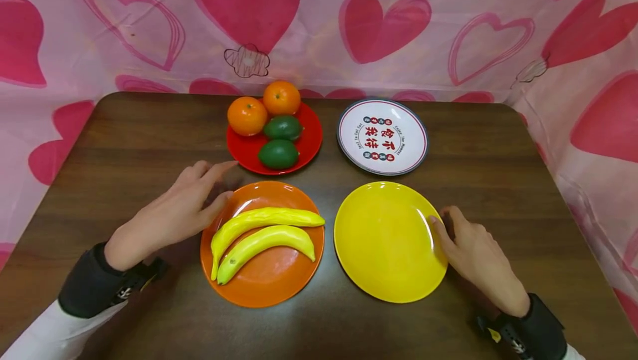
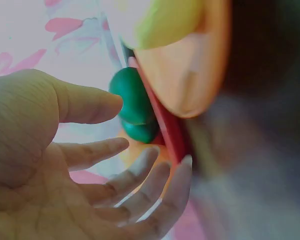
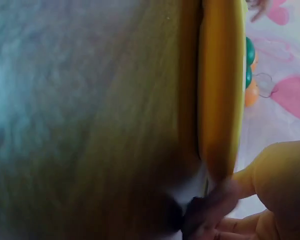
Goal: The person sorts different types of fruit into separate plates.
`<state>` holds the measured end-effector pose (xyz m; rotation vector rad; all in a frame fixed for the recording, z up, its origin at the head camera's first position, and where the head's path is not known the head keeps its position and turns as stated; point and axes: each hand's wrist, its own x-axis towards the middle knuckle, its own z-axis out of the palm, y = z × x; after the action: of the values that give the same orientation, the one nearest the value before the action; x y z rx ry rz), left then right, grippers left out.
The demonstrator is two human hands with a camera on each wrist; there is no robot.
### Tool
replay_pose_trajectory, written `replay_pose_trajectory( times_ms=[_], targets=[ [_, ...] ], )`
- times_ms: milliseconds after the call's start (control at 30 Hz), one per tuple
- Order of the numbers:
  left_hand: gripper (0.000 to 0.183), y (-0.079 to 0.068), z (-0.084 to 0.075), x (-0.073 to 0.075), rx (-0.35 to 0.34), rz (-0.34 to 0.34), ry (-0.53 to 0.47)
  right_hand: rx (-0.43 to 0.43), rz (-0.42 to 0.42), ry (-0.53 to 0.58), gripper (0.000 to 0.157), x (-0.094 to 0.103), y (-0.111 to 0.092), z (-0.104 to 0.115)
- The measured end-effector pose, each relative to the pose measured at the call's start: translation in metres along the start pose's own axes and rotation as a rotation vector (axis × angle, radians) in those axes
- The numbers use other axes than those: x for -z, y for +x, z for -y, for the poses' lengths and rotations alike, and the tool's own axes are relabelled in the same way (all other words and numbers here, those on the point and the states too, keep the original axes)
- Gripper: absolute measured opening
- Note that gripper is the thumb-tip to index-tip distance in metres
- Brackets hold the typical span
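My left hand (image 1: 184, 205) reaches over the left rim of an orange plate (image 1: 264, 288), its fingers spread and holding nothing. Two yellow bananas (image 1: 266, 243) lie side by side on that plate. Just beyond the left fingertips is a red plate (image 1: 311, 133) bearing two oranges (image 1: 247, 116) and two green lemon-shaped fruits (image 1: 279, 154). At the right, my right hand (image 1: 478, 252) pinches the right edge of a bare yellow plate (image 1: 386, 243), thumb on the rim and the other fingers curled beside it. In the right wrist view the yellow plate (image 3: 222, 90) appears edge-on.
A white plate (image 1: 382, 137) with red and blue lettering sits behind the yellow one. All the plates stand on a dark wooden table (image 1: 503, 171). Pink heart-patterned cloth (image 1: 319, 22) hangs behind the table and along its sides.
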<state>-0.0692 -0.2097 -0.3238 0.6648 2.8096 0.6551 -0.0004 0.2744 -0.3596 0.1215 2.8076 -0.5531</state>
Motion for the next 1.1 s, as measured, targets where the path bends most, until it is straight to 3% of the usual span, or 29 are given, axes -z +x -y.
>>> replay_pose_trajectory(
  times_ms=[200, 333, 533, 700, 933, 1100],
  targets=[
    [0.054, 0.029, -0.022, 0.012, -0.154, -0.151, 0.119, -0.031, 0.045, 0.003, 0.067, -0.003, 0.001, 0.002],
    [0.053, 0.052, -0.034, 0.015, -0.215, -0.18, 0.152, -0.044, 0.062, -0.011, 0.068, -0.003, 0.001, 0.003],
    [0.06, 0.084, -0.046, 0.012, -0.218, -0.156, 0.169, -0.049, 0.08, -0.026, 0.071, -0.003, 0.001, 0.003],
    [0.06, 0.102, -0.048, 0.005, -0.202, -0.103, 0.163, -0.048, 0.081, -0.036, 0.07, -0.004, 0.001, 0.003],
    [0.058, 0.113, -0.045, -0.006, -0.181, 0.017, 0.208, -0.046, 0.089, -0.032, 0.069, -0.006, 0.0, 0.003],
    [0.057, 0.116, -0.044, -0.01, -0.169, 0.043, 0.226, -0.033, 0.074, -0.034, 0.067, -0.006, -0.001, 0.004]
  ],
)
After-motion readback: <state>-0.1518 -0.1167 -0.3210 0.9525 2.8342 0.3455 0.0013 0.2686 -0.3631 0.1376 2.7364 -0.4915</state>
